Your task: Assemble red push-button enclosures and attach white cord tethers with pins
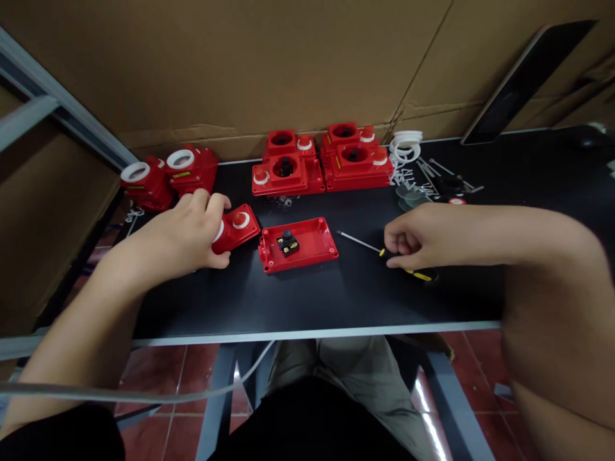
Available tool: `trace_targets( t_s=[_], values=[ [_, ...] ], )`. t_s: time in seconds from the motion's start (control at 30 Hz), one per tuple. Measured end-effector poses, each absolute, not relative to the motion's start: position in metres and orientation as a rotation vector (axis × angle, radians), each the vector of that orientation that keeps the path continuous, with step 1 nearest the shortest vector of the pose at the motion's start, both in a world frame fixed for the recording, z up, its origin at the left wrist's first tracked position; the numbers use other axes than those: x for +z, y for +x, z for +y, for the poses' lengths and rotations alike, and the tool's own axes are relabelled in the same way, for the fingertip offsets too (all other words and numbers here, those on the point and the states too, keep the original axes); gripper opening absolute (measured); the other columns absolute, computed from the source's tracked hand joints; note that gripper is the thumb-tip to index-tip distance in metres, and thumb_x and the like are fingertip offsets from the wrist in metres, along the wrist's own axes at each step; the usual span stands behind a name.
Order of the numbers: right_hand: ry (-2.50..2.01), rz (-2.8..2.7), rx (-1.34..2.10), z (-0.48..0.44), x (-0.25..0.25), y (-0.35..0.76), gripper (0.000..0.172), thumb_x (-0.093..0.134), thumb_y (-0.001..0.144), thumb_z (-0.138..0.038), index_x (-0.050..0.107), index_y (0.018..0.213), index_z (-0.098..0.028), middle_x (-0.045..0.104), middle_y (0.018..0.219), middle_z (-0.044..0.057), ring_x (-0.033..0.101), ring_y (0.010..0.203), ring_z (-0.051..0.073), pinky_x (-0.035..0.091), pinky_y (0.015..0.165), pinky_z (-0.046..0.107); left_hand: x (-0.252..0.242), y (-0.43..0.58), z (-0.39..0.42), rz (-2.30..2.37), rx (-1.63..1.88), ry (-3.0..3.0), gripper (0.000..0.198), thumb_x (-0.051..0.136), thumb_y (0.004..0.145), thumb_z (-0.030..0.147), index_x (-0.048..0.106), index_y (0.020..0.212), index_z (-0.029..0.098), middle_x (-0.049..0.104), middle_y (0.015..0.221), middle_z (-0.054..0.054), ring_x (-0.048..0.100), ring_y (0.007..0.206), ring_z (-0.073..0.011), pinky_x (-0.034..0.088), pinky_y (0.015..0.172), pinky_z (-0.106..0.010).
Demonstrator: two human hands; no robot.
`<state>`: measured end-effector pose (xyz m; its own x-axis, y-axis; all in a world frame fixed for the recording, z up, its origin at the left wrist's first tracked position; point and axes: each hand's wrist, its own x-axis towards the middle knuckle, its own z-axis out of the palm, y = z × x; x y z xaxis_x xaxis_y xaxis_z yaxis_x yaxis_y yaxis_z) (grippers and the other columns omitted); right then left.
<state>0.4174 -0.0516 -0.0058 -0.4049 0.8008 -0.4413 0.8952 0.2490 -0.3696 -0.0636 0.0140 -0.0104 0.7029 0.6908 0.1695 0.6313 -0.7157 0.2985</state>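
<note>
Both hands are down on the black table (336,301), well apart, each closed on its own thing. Far left, near the table's back edge, two red housings with white rings (166,176) lie on their sides, untouched. Just in front of them the left hand (185,234) is wrapped over one end of a red cover (237,227), whose red button and white collar stick out past the thumb; the cover rests tilted on the table, just beside an open red base (298,244). That base lies flat in the middle with a small black switch block (287,243) seated inside it. To its right a screwdriver (358,242) lies on the table with its tip pointing toward the base, and the right hand (413,243) has its fingers curled around the yellow-and-black handle. By the look of it, this is a gathering step: cover in one hand, tool in the other, base between them and apart from both. Bringing them together would call for turning the cover square over the base and holding it steady. Behind stand stacked red housings (321,160) and white rings (406,144).
</note>
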Motion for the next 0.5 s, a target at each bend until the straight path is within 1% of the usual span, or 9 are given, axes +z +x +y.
trace_targets(
  t_s=[0.03, 0.07, 0.17, 0.2, 0.23, 0.3, 0.37, 0.43, 0.5],
  values=[
    [1.647, 2.349, -0.824, -0.05, -0.005, 0.421, 0.031, 0.092, 0.098, -0.041, 0.074, 0.076, -0.028, 0.078, 0.071, 0.003, 0.061, 0.058, 0.019, 0.045, 0.056, 0.037, -0.004, -0.056, 0.01, 1.068, 0.361, 2.727, 0.058, 0.094, 0.085, 0.046, 0.065, 0.132, 0.028, 0.068, 0.122, -0.012, 0.07, 0.132, -0.0544, 0.059, 0.127, -0.081],
    [1.678, 2.353, -0.78, -0.048, -0.004, 0.425, 0.033, 0.093, 0.098, -0.042, 0.074, 0.075, -0.028, 0.077, 0.069, 0.003, 0.06, 0.056, 0.019, 0.044, 0.056, 0.038, 0.002, -0.048, 0.005, 1.071, 0.322, 2.751, 0.057, 0.09, 0.089, 0.045, 0.065, 0.137, 0.028, 0.069, 0.135, -0.015, 0.067, 0.14, -0.056, 0.057, 0.13, -0.083],
    [1.731, 2.386, -0.709, -0.038, -0.008, 0.434, 0.04, 0.09, 0.102, -0.054, 0.075, 0.076, -0.028, 0.074, 0.067, 0.003, 0.061, 0.057, 0.02, 0.044, 0.057, 0.039, 0.014, -0.022, -0.01, 0.923, 0.262, 2.788, 0.06, 0.075, 0.107, 0.044, 0.059, 0.16, 0.022, 0.066, 0.162, -0.022, 0.065, 0.148, -0.05, 0.063, 0.127, -0.076],
    [1.735, 2.407, -0.705, -0.034, -0.01, 0.435, 0.041, 0.089, 0.104, -0.058, 0.076, 0.078, -0.028, 0.074, 0.067, 0.002, 0.062, 0.059, 0.021, 0.045, 0.059, 0.039, 0.014, -0.014, -0.014, 0.895, 0.271, 2.771, 0.065, 0.077, 0.111, 0.049, 0.056, 0.166, 0.021, 0.066, 0.163, -0.023, 0.064, 0.151, -0.0484, 0.064, 0.129, -0.073],
    [1.734, 2.431, -0.705, -0.032, -0.011, 0.435, 0.041, 0.087, 0.105, -0.06, 0.078, 0.081, -0.029, 0.074, 0.068, 0.002, 0.063, 0.061, 0.021, 0.046, 0.06, 0.039, 0.011, -0.008, -0.016, 0.851, 0.292, 2.766, 0.076, 0.084, 0.109, 0.058, 0.056, 0.169, 0.022, 0.069, 0.163, -0.022, 0.063, 0.154, -0.0489, 0.065, 0.128, -0.071],
    [1.731, 2.478, -0.705, -0.03, -0.009, 0.433, 0.038, 0.087, 0.106, -0.061, 0.081, 0.085, -0.03, 0.074, 0.069, 0.002, 0.064, 0.062, 0.022, 0.047, 0.062, 0.039, 0.0, 0.0, -0.017, 0.831, 0.275, 2.804, 0.088, 0.093, 0.106, 0.065, 0.057, 0.172, 0.02, 0.073, 0.163, -0.023, 0.061, 0.159, -0.0517, 0.064, 0.129, -0.073],
    [1.841, 2.501, -0.684, -0.033, 0.002, 0.428, 0.026, 0.086, 0.106, -0.051, 0.084, 0.091, -0.03, 0.074, 0.07, 0.001, 0.063, 0.062, 0.021, 0.046, 0.064, 0.04, -0.014, 0.005, -0.016, 0.795, 0.277, 2.855, 0.076, 0.092, 0.109, 0.058, 0.064, 0.167, 0.017, 0.078, 0.155, -0.024, 0.065, 0.154, -0.0512, 0.064, 0.126, -0.072],
    [2.214, 2.493, -0.554, -0.041, 0.021, 0.424, 0.008, 0.079, 0.101, -0.024, 0.085, 0.097, -0.027, 0.071, 0.07, -0.001, 0.06, 0.063, 0.019, 0.046, 0.069, 0.04, -0.026, 0.009, -0.016, 0.712, 0.308, 2.884, 0.054, 0.084, 0.115, 0.048, 0.071, 0.156, 0.016, 0.082, 0.147, -0.022, 0.07, 0.146, -0.0479, 0.064, 0.124, -0.069],
    [2.665, 2.457, -0.232, -0.049, 0.041, 0.423, 0.026, 0.067, 0.091, -0.004, 0.08, 0.1, -0.025, 0.056, 0.063, -0.005, 0.051, 0.064, 0.016, 0.042, 0.073, 0.04, -0.032, 0.012, -0.018, 0.63, 0.357, 2.87, 0.048, 0.082, 0.116, 0.042, 0.071, 0.155, 0.016, 0.082, 0.146, -0.021, 0.072, 0.143, -0.0448, 0.064, 0.125, -0.064]
  ],
)
